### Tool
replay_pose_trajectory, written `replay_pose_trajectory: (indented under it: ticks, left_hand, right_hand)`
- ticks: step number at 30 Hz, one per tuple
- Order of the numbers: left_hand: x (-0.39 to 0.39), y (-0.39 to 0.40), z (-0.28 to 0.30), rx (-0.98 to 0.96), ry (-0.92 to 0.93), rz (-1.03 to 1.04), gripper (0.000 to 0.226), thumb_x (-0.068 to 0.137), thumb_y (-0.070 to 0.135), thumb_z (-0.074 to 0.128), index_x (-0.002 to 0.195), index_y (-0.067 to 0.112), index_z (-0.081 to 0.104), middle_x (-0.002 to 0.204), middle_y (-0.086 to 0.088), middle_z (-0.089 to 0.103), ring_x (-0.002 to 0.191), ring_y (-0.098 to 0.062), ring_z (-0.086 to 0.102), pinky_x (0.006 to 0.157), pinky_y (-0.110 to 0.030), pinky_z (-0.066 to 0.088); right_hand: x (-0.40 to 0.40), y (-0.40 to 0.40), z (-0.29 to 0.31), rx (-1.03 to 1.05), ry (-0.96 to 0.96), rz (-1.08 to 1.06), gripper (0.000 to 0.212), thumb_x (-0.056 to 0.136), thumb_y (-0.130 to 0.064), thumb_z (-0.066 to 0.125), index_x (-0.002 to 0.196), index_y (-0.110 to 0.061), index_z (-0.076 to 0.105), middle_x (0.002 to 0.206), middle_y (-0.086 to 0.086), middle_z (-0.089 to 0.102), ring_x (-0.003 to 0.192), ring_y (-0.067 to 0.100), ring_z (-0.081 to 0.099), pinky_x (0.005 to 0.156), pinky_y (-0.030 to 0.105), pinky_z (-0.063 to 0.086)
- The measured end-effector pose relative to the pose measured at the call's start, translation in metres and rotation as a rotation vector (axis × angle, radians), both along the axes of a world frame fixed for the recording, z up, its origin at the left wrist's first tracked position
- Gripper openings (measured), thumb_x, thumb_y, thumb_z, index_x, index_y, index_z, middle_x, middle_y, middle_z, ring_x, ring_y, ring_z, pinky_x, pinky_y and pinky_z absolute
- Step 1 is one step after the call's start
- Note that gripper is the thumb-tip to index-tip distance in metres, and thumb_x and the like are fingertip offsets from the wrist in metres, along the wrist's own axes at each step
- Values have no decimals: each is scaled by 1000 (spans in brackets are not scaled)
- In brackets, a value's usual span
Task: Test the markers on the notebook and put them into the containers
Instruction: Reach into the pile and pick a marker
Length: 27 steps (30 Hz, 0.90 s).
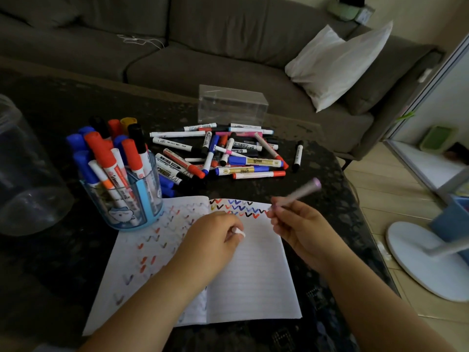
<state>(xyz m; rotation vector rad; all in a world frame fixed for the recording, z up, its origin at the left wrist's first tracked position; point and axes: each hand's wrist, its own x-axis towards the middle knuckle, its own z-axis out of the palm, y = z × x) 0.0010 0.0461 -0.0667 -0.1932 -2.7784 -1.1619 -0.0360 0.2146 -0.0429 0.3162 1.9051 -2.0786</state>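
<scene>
An open lined notebook (248,270) lies on the dark table, with rows of coloured zigzag marks along the top of its right page. My right hand (297,224) pinches a pale purple marker (300,193), tip down at the end of the marks. Over the notebook's middle, my left hand (215,235) is curled round a small white cap (238,232). A round blue holder (132,199) at the left is full of upright red, blue and black markers. Behind the notebook lies a loose pile of markers (223,153).
A clear plastic box (232,104) stands behind the pile. A large clear jar (22,174) sits at the far left. A grey sofa with a white pillow (337,64) runs behind the table. To the right are the table's edge and a white fan base (426,260) on the floor.
</scene>
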Motion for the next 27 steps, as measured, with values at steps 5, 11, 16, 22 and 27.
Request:
replay_pose_trajectory:
  ticks: [5, 11, 16, 22, 27]
  left_hand:
    - [-3, 5, -7, -99, 12, -73, 15, 90, 26, 58, 103, 21, 64, 85, 12, 47, 84, -4, 44, 74, -16, 34]
    - [-6, 6, -11, -127, 16, -60, 17, 91, 29, 56, 106, 25, 63, 87, 11, 46, 91, -8, 49, 84, -22, 41]
    - [-8, 9, -12, -158, 31, -61, 16, 92, 29, 54, 105, 25, 63, 80, 13, 41, 96, -10, 48, 85, -23, 37]
    - [-7, 9, -13, -152, 37, -51, 16, 92, 30, 53, 105, 25, 62, 81, 13, 41, 92, -8, 47, 85, -24, 40]
    - [-7, 9, -14, -158, 38, -49, 16, 92, 29, 54, 105, 25, 62, 82, 13, 43, 94, -9, 47, 86, -25, 40]
  right_hand:
    - [-12, -4, -16, 554, 294, 1, 16, 94, -28, 53, 92, -20, 67, 80, -4, 65, 71, 5, 62, 64, 15, 49]
    - [-16, -1, -38, 648, 443, 13, 9, 93, -18, 57, 84, -18, 61, 79, -8, 65, 72, -1, 63, 58, 8, 48]
    - [-19, -1, -41, 662, 449, 33, 10, 94, -19, 55, 87, -11, 55, 75, -4, 62, 69, -1, 62, 55, 8, 48]
    - [-19, -2, -40, 679, 463, 82, 12, 94, -18, 55, 84, -12, 54, 73, -10, 59, 65, -10, 60, 52, 5, 43]
    - [-19, -1, -43, 682, 449, 95, 12, 94, -16, 55, 83, -11, 54, 78, -9, 62, 71, -10, 61, 53, 5, 44]
